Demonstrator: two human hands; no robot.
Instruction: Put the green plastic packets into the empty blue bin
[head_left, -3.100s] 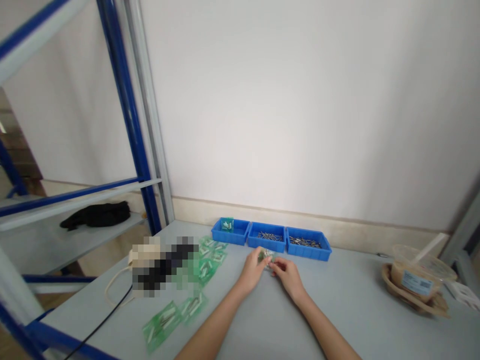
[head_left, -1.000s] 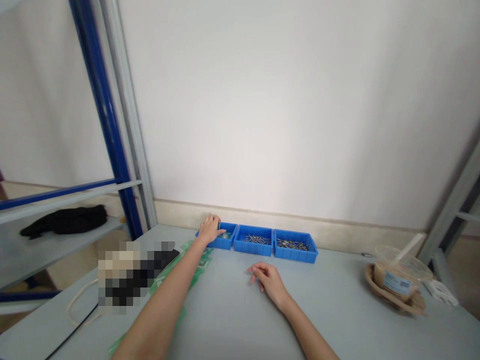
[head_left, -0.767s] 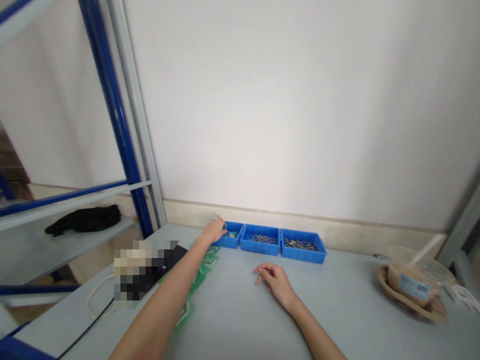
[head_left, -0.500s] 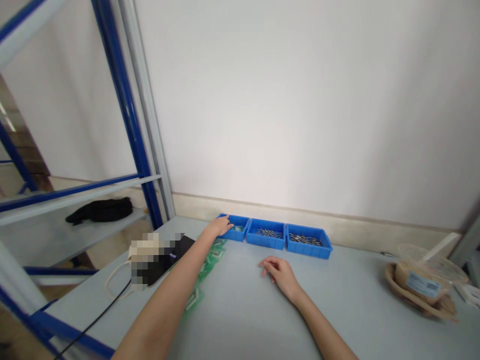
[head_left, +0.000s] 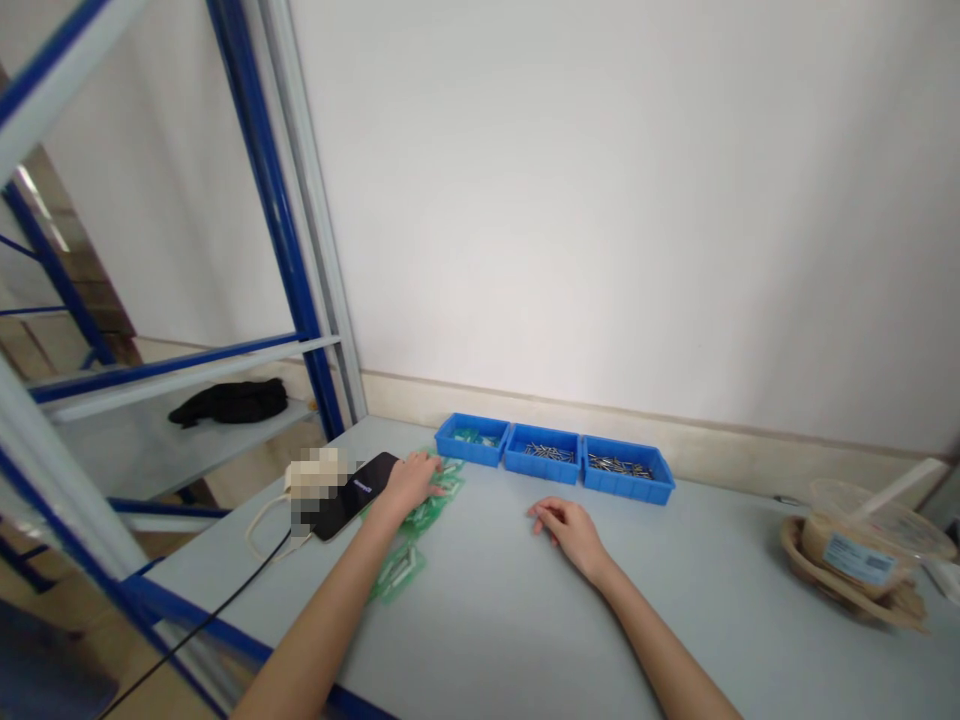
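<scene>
My left hand (head_left: 415, 480) lies over a row of small green plastic packets (head_left: 424, 515) on the left of the table, its fingers spread and touching them. The packets hold pale pieces; another green packet (head_left: 397, 572) lies nearer, beside my left forearm. My right hand (head_left: 571, 532) rests on the tabletop, fingers curled together, and I see nothing in it. Beyond the hands, three blue bins stand in a row: the left bin (head_left: 470, 455) holds green packets, the middle bin (head_left: 541, 468) slim metal screws or pins, and the right bin (head_left: 627, 486) similar metal pieces.
A black phone (head_left: 356, 498) with a white cable lies left of the packets, next to a blurred-out patch. At the right, a lidded plastic bowl (head_left: 851, 545) sits in a cardboard holder (head_left: 832, 590). A blue-and-grey shelf frame (head_left: 277, 200) rises at the left; a wall backs the table.
My left hand has drawn back from the left blue bin to the green packets on the table. My right hand stays near the same place. The view has shifted slightly.
</scene>
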